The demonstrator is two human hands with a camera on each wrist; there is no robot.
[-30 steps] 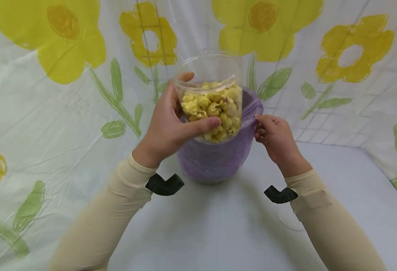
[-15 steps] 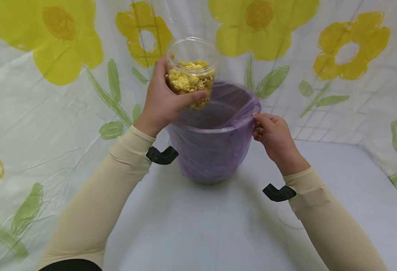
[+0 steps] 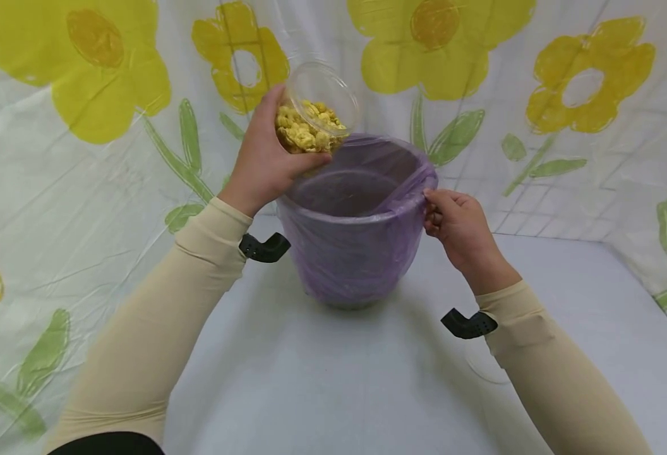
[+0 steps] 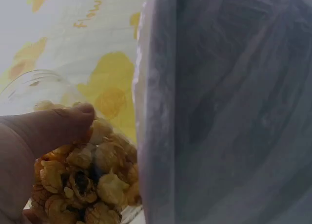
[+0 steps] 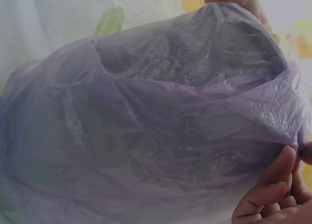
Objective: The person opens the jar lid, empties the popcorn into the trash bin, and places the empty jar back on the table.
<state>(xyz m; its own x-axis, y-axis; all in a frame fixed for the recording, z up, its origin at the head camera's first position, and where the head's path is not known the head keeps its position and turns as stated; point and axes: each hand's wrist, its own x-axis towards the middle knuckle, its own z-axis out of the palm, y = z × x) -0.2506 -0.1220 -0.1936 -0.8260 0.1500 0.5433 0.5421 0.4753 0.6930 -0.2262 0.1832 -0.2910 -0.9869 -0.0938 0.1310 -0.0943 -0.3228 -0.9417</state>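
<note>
My left hand [image 3: 265, 148] grips a clear plastic jar [image 3: 336, 95] partly filled with yellow popcorn [image 3: 305, 131]. In the head view the jar leans to the right, its open mouth facing up and right above the left part of a bin's rim [image 3: 350, 220]. The thumb lies across the jar's side in the left wrist view, where caramel-coloured popcorn shows through the plastic. A thin purple bin bag [image 3: 356, 259] lines the bin and folds over its outside. At the bin's right edge, my right hand [image 3: 461, 230] pinches the bag between thumb and fingers.
The bin stands on a white table [image 3: 322, 379]. Behind and to the left hangs a white sheet [image 3: 112, 208] printed with yellow flowers. A thin pale ring [image 3: 484, 373] lies near the right forearm, partly hidden by it.
My left hand has carried the jar up and left, away from in front of the bin, and tilted it rightward. The right hand keeps its pinch on the bag.
</note>
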